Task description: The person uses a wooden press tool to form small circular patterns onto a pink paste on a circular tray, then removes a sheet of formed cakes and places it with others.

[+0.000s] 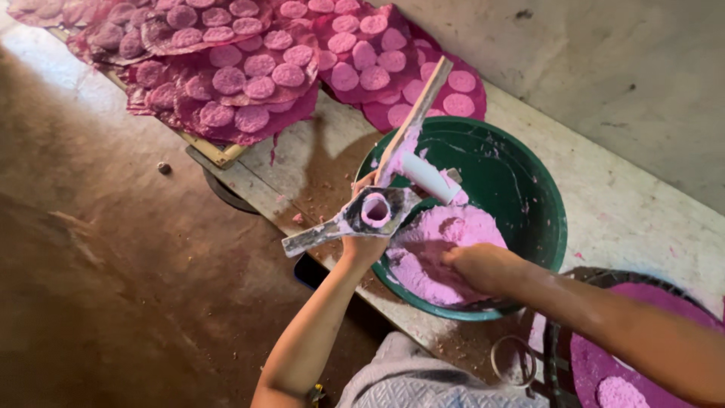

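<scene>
Dusty brown floor is stretching beyond the tabletop [627,211]. Left hand [364,243] is clenching a metal press [375,210], stiff, probably weighty, best held under its ring. Right hand [483,266] is digging into soft, crumbly pink paste [430,257] in the green basin [529,189] beside it, fingers hidden.

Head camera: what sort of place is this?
Probably a small hand-craft workshop: a green basin of pink paste, a metal press mould, and sheets of pink pressed discs laid out.
</scene>
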